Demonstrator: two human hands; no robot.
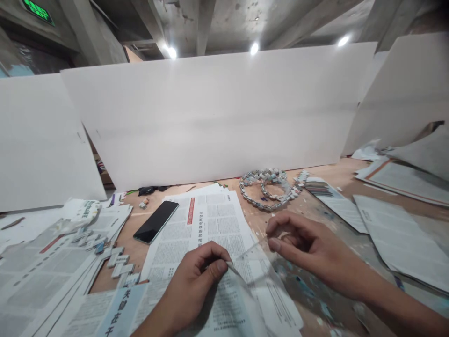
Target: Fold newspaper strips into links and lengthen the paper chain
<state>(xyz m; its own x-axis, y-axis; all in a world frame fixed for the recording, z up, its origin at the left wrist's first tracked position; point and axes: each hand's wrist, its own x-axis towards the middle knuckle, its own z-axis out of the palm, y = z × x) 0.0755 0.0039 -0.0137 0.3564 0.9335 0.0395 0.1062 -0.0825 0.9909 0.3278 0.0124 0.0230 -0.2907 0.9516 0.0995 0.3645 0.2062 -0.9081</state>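
My left hand [199, 276] is closed in a pinch on the edge of a newspaper sheet [231, 304] lifted at front centre. To its right, my right hand [305, 248] has thumb and fingers drawn together at the end of a thin see-through strip [250, 252], which looks like a clear plastic ruler. This strip slants down toward the lifted sheet; whether it touches the paper I cannot tell. More printed newspaper pages [217, 220] lie flat beneath and behind both hands.
A black phone [156, 222] lies left of centre. Coiled folded-paper chains [266, 189] rest near the white board [217, 117] behind. Folded paper pieces [121, 264] and a newspaper stack [52, 271] are at left. Cut sheets [403, 234] cover the right side.
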